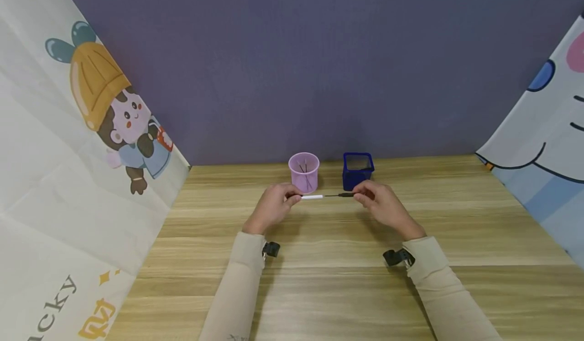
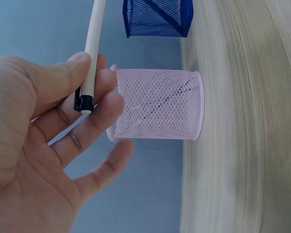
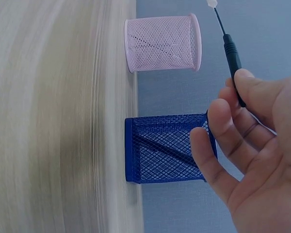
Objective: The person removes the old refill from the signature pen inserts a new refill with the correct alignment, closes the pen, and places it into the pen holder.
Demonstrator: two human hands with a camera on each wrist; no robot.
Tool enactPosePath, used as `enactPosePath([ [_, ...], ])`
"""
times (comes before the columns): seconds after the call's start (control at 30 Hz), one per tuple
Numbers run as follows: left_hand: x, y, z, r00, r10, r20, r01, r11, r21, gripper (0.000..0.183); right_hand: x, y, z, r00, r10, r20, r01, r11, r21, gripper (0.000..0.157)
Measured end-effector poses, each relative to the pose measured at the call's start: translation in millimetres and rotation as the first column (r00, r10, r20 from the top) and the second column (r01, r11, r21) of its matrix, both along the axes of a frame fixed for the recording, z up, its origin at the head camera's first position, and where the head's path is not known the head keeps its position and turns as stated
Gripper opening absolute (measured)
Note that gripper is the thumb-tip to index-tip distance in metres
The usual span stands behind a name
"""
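White slim pen barrel (image 2: 93, 39), pinched by my left fingers (image 2: 110, 103); black ribbed thin-rodded stick (image 3: 231, 53), pinched by my right fingers (image 3: 221, 116): seemingly aligned, bodies not yet joined.

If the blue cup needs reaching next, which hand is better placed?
Probably the right hand: it's nearer the blue cup, though pinching a black tool. The left hand, pinching a white pen, is nearer the pink cup.

Black wrist devices (image 1: 272, 249) poke from beige sleeves (image 1: 238, 282).
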State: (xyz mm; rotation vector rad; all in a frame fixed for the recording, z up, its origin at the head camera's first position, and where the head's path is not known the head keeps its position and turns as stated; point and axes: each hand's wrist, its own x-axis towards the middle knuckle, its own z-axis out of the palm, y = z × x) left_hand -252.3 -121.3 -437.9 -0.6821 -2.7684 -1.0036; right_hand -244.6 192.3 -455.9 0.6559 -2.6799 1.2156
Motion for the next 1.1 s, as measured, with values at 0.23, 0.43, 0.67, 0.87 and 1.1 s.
enactPosePath([
  [0.23,-1.1,-2.4,-0.2,1.000,-0.001,-0.016,0.001,1.000,-0.001,0.009,-0.3,1.4,0.1,1.000,-0.003,-0.005,0.003,1.000,0.005,0.013],
  [0.43,-0.7,-4.7,-0.1,1.000,0.009,-0.014,-0.009,1.000,0.005,0.009,-0.3,2.0,0.3,1.000,-0.016,-0.004,0.016,1.000,0.000,0.011],
  [0.67,0.2,-6.8,2.1,1.000,0.019,-0.002,-0.019,1.000,0.005,0.011,-0.8,2.4,0.3,1.000,-0.019,-0.015,0.018,1.000,-0.018,0.010],
  [0.87,-0.1,-8.7,2.3,1.000,0.024,0.005,-0.024,1.000,0.017,0.012,-0.5,2.1,1.3,0.999,-0.025,-0.020,0.024,0.999,-0.027,0.010],
  [1.1,-1.0,-9.2,-0.2,1.000,0.011,0.004,-0.011,1.000,0.015,0.012,-0.2,2.7,1.1,1.000,-0.024,-0.004,0.024,1.000,-0.014,0.010],
])
